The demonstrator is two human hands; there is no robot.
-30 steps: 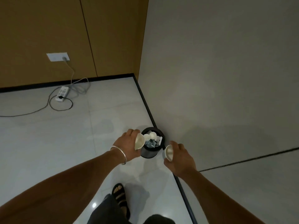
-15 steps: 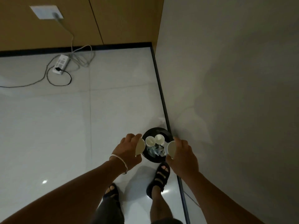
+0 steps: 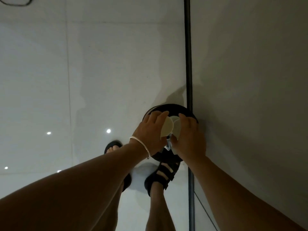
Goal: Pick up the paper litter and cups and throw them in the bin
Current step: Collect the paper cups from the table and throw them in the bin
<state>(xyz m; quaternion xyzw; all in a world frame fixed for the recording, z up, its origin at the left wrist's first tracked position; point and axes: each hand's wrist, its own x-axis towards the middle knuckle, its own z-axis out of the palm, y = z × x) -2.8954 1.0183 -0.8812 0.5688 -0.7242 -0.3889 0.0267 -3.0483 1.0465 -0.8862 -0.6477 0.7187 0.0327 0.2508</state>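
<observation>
A round black bin (image 3: 173, 108) stands on the white floor against the wall. Both my hands are right over its mouth. My left hand (image 3: 150, 130), with a silver bangle on the wrist, grips a pale paper cup (image 3: 167, 129) held on its side. My right hand (image 3: 190, 139) grips a second white paper cup (image 3: 177, 129), and the two cup mouths face each other, nearly touching. Another cup rim (image 3: 174, 117) and a bit of crumpled paper (image 3: 169, 145) show inside the bin between my hands. Most of the bin's contents are hidden by my hands.
A grey wall (image 3: 250, 80) with a dark skirting strip (image 3: 188, 64) runs down the right side, touching the bin. My feet in black sandals (image 3: 164, 174) stand just behind the bin. A black cable (image 3: 16, 3) lies on the floor at the top left.
I have leaned in over the bin, so it looks larger. Both hands have moved inward with their cups, from the bin's sides to above its mouth.
</observation>
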